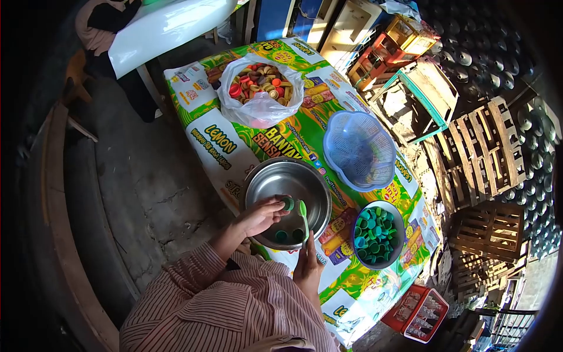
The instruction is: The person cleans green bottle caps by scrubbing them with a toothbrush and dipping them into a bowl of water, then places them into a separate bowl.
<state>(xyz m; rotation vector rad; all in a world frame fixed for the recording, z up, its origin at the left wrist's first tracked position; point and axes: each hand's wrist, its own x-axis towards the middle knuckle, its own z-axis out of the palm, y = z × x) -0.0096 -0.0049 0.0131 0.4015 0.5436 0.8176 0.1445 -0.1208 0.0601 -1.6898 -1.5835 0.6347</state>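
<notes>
My left hand (262, 217) pinches a green bottle cap (287, 203) above the metal basin (267, 170). In my right hand (308, 268) is a toothbrush (304, 222) with a green head and pale handle, its bristle end close to the cap but apart from it. At the bottom of the basin lie a couple of dark green caps (281, 236). To the right stands a bowl (358, 258) full of green and teal caps (375, 234). A blue plastic basket (359, 149) sits beyond the basin.
A white plastic bag (258, 114) of red, yellow and brown caps (264, 82) stands at the far end of the patterned tablecloth (211, 141). Wooden pallets (481, 152) and a red crate of bottles (416, 314) are off to the right. Another person (105, 29) is by the white table (170, 32).
</notes>
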